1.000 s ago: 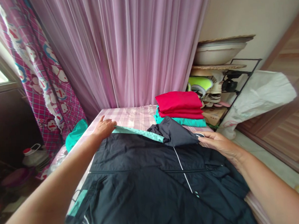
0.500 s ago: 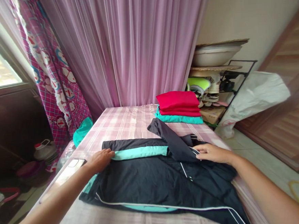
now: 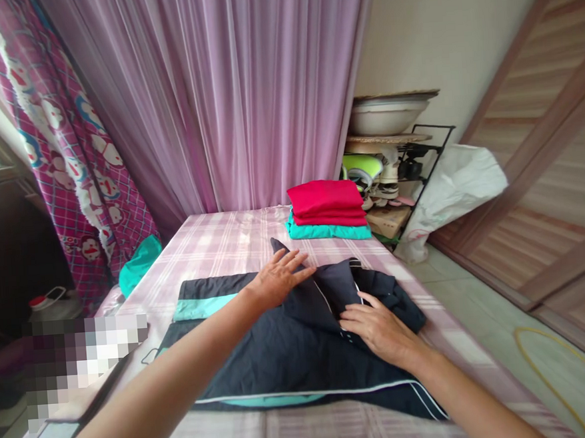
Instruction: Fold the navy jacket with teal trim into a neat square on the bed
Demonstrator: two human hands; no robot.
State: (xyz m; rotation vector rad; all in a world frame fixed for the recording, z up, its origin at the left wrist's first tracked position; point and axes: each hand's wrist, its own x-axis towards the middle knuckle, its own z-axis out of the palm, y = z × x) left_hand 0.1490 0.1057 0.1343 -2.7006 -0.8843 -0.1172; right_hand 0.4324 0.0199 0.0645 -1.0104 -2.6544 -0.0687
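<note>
A black jacket (image 3: 262, 361) with white piping and turquoise strips lies partly folded on a plaid-covered surface. My left hand (image 3: 283, 280) reaches across it, fingers spread and laid on the folded black cloth near the upper middle. Lower and to the right, my right hand (image 3: 375, 326) rests on the jacket by a white-piped edge, its fingers apart and their tips touching the fabric. A turquoise strip (image 3: 203, 308) shows left of my left forearm. Part of the folded piece is hidden beneath my left hand.
Folded red cloth (image 3: 326, 203) sits on folded turquoise cloth (image 3: 328, 230) at the back right. The plaid cover (image 3: 224, 240) reaches a purple curtain (image 3: 244, 102). Beyond the right edge stand a shoe rack (image 3: 388, 199) and a white bag (image 3: 451, 194).
My left hand has moved right, from the jacket's left end to its upper middle. My right hand has shifted left and lower over the cloth. The folded piece has moved, and the view has turned right.
</note>
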